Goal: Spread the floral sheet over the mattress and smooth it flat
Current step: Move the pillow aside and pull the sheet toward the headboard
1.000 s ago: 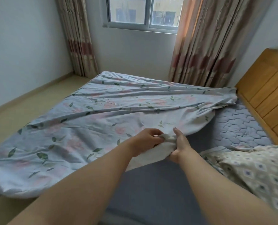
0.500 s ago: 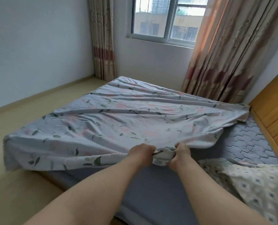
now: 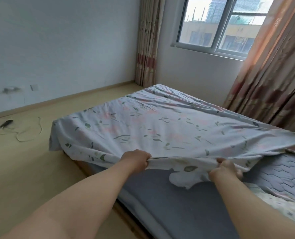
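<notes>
At the lower centre of the frame, the left hand (image 3: 137, 160) and the right hand (image 3: 225, 170) each grip the near edge of the sheet (image 3: 160, 128), held apart. The sheet lies over the far part of the mattress (image 3: 177, 209); the near part is bare. Behind are the curtain (image 3: 270, 69) and the window (image 3: 215, 25) at the upper right.

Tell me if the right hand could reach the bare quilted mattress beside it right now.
Probably yes: the right hand is just beside the uncovered quilted mattress, nothing between, though its grip holds the floral sheet.
</notes>
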The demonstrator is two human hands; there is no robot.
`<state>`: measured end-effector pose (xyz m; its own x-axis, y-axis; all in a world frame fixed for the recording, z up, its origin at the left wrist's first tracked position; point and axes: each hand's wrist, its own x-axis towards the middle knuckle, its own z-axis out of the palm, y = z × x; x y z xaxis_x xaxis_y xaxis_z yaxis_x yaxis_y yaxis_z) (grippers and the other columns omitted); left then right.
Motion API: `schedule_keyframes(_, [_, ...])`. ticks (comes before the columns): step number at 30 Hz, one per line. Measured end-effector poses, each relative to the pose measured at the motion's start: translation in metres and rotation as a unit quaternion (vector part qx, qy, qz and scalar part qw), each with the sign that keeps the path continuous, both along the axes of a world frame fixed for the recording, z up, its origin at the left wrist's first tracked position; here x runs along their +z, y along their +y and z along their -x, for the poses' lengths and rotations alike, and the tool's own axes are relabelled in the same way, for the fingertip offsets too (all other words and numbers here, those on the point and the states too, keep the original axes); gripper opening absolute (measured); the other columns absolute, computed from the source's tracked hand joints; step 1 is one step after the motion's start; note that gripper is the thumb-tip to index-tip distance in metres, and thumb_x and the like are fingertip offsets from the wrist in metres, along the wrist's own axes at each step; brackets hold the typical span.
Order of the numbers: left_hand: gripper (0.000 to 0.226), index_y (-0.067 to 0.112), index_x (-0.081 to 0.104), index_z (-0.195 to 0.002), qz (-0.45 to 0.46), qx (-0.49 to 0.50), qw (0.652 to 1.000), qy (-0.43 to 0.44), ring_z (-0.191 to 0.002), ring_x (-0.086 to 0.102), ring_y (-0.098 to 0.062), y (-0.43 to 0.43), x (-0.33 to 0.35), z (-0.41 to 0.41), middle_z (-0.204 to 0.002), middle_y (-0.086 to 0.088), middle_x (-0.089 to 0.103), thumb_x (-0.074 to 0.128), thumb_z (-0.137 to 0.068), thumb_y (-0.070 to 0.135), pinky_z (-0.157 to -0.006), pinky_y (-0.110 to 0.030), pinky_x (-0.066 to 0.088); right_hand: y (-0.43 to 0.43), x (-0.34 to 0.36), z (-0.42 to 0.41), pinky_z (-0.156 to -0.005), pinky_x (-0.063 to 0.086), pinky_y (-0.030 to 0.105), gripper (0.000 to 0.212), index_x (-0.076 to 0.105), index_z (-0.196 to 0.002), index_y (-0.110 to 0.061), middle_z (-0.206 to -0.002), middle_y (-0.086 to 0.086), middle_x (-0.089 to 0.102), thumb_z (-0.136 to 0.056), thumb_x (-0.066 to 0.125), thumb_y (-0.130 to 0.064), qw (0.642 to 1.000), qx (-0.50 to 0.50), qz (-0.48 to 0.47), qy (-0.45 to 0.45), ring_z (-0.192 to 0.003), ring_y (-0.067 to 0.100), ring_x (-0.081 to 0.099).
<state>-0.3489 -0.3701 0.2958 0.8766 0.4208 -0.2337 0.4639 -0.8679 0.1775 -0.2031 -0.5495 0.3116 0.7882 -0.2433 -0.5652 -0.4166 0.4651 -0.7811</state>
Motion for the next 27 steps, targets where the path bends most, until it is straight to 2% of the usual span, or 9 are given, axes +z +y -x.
schedule_keyframes(2, [0.021,0.016,0.057,-0.102,-0.007,0.025,1.000,0.002,-0.108,0.055,-0.029,-0.001,0.001,0.005,-0.117,-0.009,0.059,0.038,-0.093,0.015,-0.075,-0.030,0.036,-0.016,0.012,0.006,-0.100,0.045,0.042,0.067,0.046,-0.136,-0.025,-0.129,0.002,0.050,-0.078,0.058,0.007,1.000,0.008,0.010,-0.025,-0.106,0.024,0.050])
schedule_keyframes(4, [0.024,0.016,0.057,-0.102,-0.005,0.046,0.999,0.019,-0.107,0.055,-0.027,-0.005,0.002,0.005,-0.117,-0.009,0.058,0.037,-0.092,0.011,-0.075,-0.030,0.036,-0.025,0.018,0.012,-0.102,0.045,0.038,0.052,0.058,-0.125,-0.024,-0.125,0.002,0.055,-0.081,0.056,0.003,0.996,0.054,0.012,-0.067,-0.107,0.022,0.051])
schedule_keyframes(7, [0.032,0.014,0.058,-0.114,-0.008,0.068,0.995,0.077,-0.113,0.055,-0.026,-0.015,0.000,0.007,-0.123,-0.008,0.056,0.037,-0.090,0.007,-0.083,-0.032,0.041,-0.034,0.030,0.025,-0.098,0.047,0.034,0.031,0.067,-0.105,-0.019,-0.101,-0.002,0.056,-0.083,0.053,-0.002,0.989,0.111,0.021,-0.099,-0.089,0.015,0.050])
schedule_keyframes(11, [0.033,0.005,0.054,-0.123,-0.018,0.068,0.990,0.123,-0.119,0.053,-0.029,-0.028,-0.010,0.014,-0.130,-0.012,0.053,0.045,-0.092,0.006,-0.094,-0.034,0.044,-0.043,0.030,0.031,-0.063,0.044,0.015,0.033,0.062,-0.115,0.000,-0.094,0.008,0.059,-0.088,0.044,0.000,0.962,0.161,0.126,-0.184,-0.067,0.010,0.042])
schedule_keyframes(15, [0.033,0.007,0.055,-0.123,-0.008,0.070,0.985,0.155,-0.119,0.052,-0.027,-0.037,-0.023,0.028,-0.130,-0.009,0.053,0.043,-0.092,0.007,-0.094,-0.035,0.044,-0.054,0.009,0.035,-0.072,0.041,0.030,0.016,0.065,-0.097,-0.011,-0.092,0.009,0.059,-0.088,0.053,-0.008,0.920,0.235,0.265,-0.166,-0.085,0.023,0.049])
schedule_keyframes(18, [0.023,0.007,0.060,-0.108,0.018,0.067,0.980,0.186,-0.119,0.053,-0.029,-0.040,-0.030,0.036,-0.129,-0.011,0.056,0.046,-0.091,0.012,-0.098,-0.038,0.044,-0.063,-0.012,0.037,-0.075,0.043,0.033,0.013,0.062,-0.096,-0.011,-0.078,0.009,0.054,-0.088,0.053,-0.006,0.894,0.306,0.315,-0.086,-0.082,0.028,0.050])
schedule_keyframes(20, [0.026,0.005,0.061,-0.107,0.043,0.065,0.980,0.183,-0.119,0.054,-0.031,-0.044,-0.031,0.036,-0.130,-0.014,0.056,0.057,-0.088,0.023,-0.100,-0.041,0.045,-0.067,-0.018,0.042,-0.065,0.044,0.033,0.017,0.062,-0.098,-0.007,-0.070,0.009,0.049,-0.088,0.050,-0.001,0.887,0.336,0.312,-0.052,-0.076,0.028,0.049])
schedule_keyframes(22, [0.042,0.004,0.057,-0.123,0.076,0.056,0.984,0.153,-0.119,0.055,-0.030,-0.054,-0.027,0.033,-0.132,-0.013,0.056,0.061,-0.088,0.028,-0.099,-0.037,0.045,-0.066,-0.019,0.050,-0.053,0.042,0.029,0.016,0.060,-0.100,-0.005,-0.071,0.010,0.048,-0.090,0.049,0.002,0.889,0.362,0.277,-0.032,-0.068,0.026,0.048])
schedule_keyframes(27, [0.060,0.019,0.044,-0.139,0.213,-0.004,0.975,0.056,-0.128,0.047,-0.022,-0.095,-0.017,0.018,-0.142,-0.004,0.047,0.068,-0.085,0.029,-0.103,-0.029,0.039,-0.064,-0.017,0.066,-0.050,0.047,0.028,0.014,0.058,-0.102,-0.002,-0.078,0.011,0.054,-0.092,0.052,0.004,0.899,0.399,0.176,-0.036,-0.065,0.021,0.052])
